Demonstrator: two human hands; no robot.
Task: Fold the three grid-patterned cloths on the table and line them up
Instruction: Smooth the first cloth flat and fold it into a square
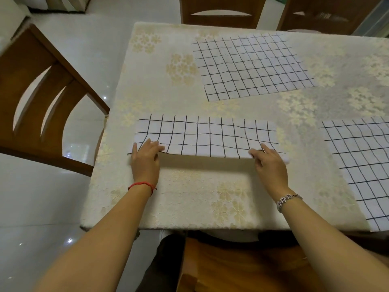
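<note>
— What lies under the left hand [146, 160] and the right hand [270, 163]?
— A cream tablecloth [189, 197] with pale gold flowers.
— And out past the left hand?
— A brown wooden chair [27, 55], curved slots in its back, on a glossy white floor [42, 207].
— Beyond both hands?
— A chair back [223, 22] at the far edge, and a second chair back [311, 24] farther right.
— Nearer than the wrists?
— A wooden seat [242, 266].

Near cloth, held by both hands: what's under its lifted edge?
Under the raised front edge of the near cloth, only shadowed floral tablecloth shows. Farther back it lies flat, hiding whatever is beneath.
</note>
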